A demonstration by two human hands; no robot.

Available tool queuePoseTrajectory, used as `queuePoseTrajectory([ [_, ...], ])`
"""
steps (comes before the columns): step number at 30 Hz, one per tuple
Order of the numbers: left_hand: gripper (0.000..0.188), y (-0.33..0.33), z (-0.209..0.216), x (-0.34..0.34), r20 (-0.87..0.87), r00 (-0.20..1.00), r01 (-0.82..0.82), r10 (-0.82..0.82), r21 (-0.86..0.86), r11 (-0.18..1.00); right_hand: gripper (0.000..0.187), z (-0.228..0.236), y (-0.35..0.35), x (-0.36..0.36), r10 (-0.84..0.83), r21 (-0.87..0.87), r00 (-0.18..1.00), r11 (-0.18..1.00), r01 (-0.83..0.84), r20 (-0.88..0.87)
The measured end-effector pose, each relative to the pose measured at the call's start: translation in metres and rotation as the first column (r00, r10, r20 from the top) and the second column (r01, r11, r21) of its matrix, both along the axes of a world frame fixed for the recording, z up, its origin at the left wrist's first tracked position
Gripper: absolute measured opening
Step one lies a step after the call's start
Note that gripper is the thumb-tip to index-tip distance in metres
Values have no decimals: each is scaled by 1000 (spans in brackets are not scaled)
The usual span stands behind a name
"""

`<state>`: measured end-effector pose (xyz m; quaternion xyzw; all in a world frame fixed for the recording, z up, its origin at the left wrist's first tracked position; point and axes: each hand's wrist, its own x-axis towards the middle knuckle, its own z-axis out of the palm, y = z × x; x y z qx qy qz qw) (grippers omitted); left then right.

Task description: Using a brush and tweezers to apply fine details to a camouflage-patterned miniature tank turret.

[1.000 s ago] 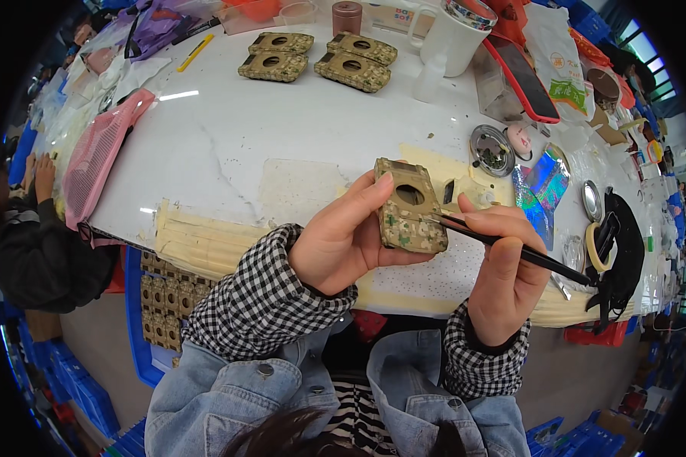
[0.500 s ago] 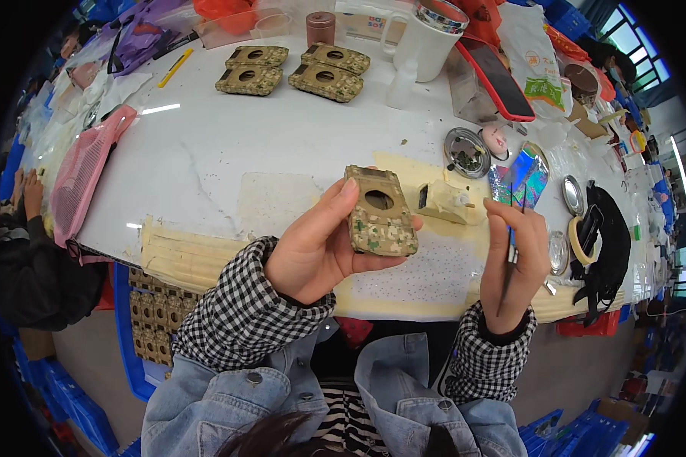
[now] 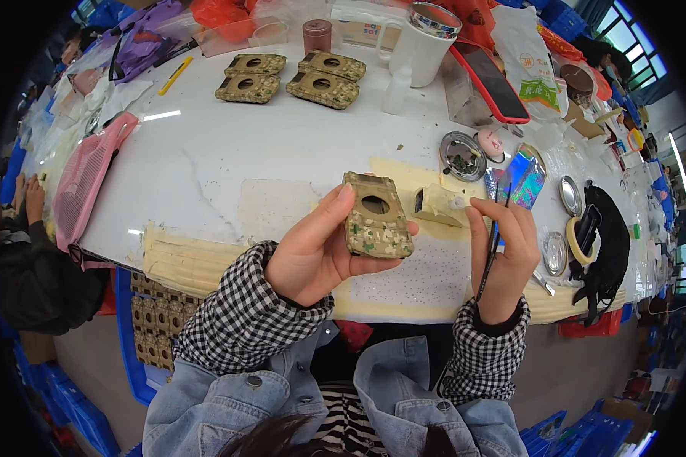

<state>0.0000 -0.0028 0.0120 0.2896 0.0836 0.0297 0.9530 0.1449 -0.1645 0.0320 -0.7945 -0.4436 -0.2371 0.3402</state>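
My left hand (image 3: 312,247) is wrapped round a camouflage-painted model tank hull (image 3: 378,232), holding it tilted above the table with its round opening facing up. In my right hand (image 3: 508,247) a dark pair of tweezers (image 3: 491,255) lies against the palm, prongs pointing away from me. The thumb and index finger of that hand come together beside a small tan block (image 3: 439,206) wrapped in tape, with a whitish lump at its right end. Whether the fingertips hold a tiny piece, I cannot make out. Beneath the hands lies a white sheet dotted with tiny specks (image 3: 427,266).
Several more hulls (image 3: 324,90) stand at the back. A round metal dish (image 3: 463,156) with dark bits, a shiny holographic packet (image 3: 524,179), a tape roll (image 3: 579,234) and a black pouch (image 3: 608,236) are on the right. A white mug (image 3: 423,46) and red-cased phone (image 3: 492,84) stand behind.
My right hand has moved left and slightly down, bringing its fingertips to the tan block's right end. The tweezers moved with it. My left hand with the hull has barely shifted.
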Motion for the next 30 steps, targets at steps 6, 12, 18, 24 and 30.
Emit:
queuePoseTrajectory([
  [6,53,1,0,-1,6,1000,22,-22,-6,1000,18,21,-4,-26,191,273,982,945,-180,-14],
  [12,53,-1,4,-1,-37,999,33,-31,54,998,13,15,15,-32,546,373,799,816,-441,-251],
  [18,51,-3,6,-1,-49,999,15,-11,77,997,9,12,26,-31,584,394,752,796,-459,-305],
  [24,51,-2,5,-2,-36,999,22,-19,80,997,6,9,28,-36,579,460,697,800,-385,-423],
  [30,51,-2,5,-2,-25,999,25,-23,81,996,6,7,29,-36,574,465,706,801,-378,-414],
])
